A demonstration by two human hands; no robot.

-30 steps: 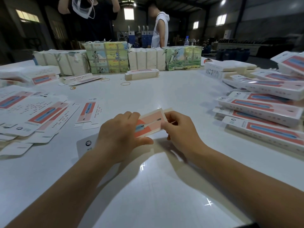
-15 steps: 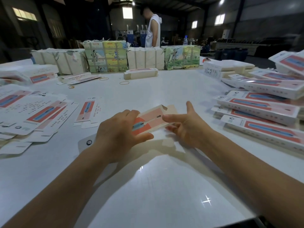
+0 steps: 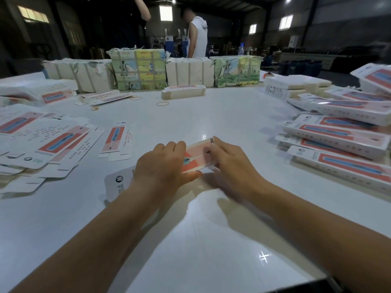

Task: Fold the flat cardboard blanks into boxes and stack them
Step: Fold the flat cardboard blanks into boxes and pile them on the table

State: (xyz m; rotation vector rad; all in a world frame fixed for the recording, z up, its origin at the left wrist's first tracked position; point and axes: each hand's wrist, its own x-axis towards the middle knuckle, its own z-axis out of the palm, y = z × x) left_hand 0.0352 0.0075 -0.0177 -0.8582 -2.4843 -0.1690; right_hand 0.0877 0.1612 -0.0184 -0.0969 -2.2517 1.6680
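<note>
Both hands, left (image 3: 163, 166) and right (image 3: 230, 166), gripping box (image 3: 195, 158) over desk (image 3: 211, 115), steadying sides for closing its end.

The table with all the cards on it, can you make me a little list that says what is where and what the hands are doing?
Surface: glossy white table
Being folded: pink and white cardboard blank, lifted off the table at its far end
Left hand: grip curled round the blank's near half
Right hand: fingers on the blank's far end; blurred, grip unclear
Left side: loose pile of flat printed blanks
Right side: stack of folded white boxes
Far edge: row of paper-wrapped bundles
Loose bits: orange rubber bands
</note>
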